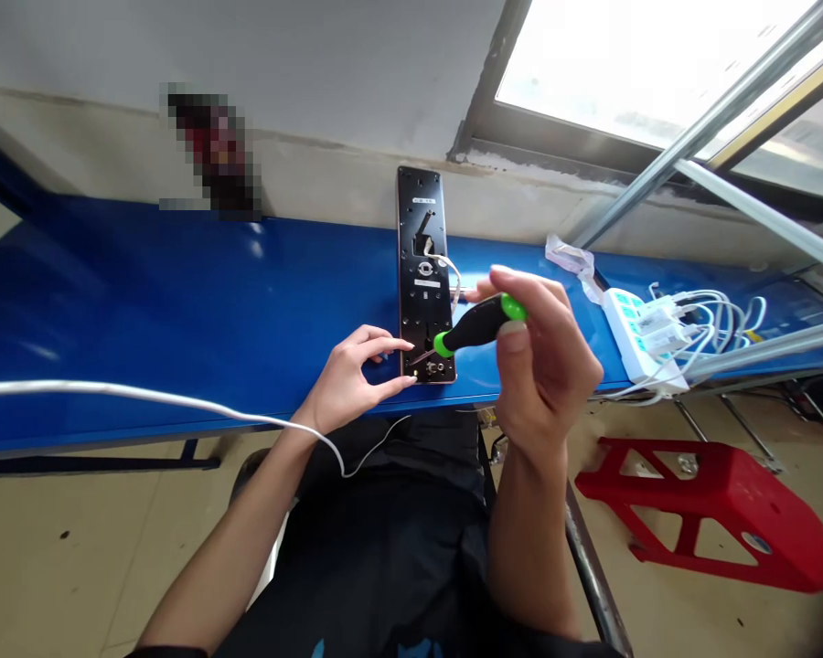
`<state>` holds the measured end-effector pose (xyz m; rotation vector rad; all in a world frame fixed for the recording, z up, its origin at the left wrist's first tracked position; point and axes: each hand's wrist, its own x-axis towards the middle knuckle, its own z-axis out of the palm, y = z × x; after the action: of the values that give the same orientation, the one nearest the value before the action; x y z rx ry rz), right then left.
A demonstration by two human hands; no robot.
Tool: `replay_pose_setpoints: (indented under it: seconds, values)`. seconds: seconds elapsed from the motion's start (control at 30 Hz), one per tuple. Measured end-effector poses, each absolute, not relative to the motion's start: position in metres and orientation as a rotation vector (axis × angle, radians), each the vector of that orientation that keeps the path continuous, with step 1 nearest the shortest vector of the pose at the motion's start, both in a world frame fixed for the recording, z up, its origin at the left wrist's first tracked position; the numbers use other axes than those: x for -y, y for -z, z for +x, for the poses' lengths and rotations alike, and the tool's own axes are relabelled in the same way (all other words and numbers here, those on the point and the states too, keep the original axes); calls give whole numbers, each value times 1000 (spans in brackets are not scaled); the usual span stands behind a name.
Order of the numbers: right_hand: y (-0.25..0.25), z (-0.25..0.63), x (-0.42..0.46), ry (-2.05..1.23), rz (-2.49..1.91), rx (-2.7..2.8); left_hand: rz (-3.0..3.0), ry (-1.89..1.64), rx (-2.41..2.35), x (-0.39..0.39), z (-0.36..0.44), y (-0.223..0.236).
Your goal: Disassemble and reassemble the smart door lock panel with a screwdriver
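A long black panel (423,274) with cut-outs and a short white wire lies lengthwise on the blue bench (178,302). My right hand (541,356) is closed round a black screwdriver with green ends (476,324), its tip down at the panel's near end. My left hand (353,376) rests at the panel's near left corner, thumb and fingers pinching its edge.
A white power strip (641,334) with several plugged white chargers and cables lies to the right on the bench. A white cable (144,396) runs across from the left. A red plastic stool (713,507) lies on the floor at right. A window is at upper right.
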<state>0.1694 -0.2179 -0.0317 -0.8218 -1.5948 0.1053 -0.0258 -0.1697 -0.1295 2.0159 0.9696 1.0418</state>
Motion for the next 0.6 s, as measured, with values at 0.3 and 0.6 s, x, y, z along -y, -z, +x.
replay_pose_setpoints:
  seconds: [0.3, 0.6]
  values:
    - [41, 159, 218, 33, -812, 1399, 2000, -1027, -948, 169, -27, 130]
    - [45, 150, 219, -44, -766, 1489, 2003, -1065, -906, 168, -26, 128]
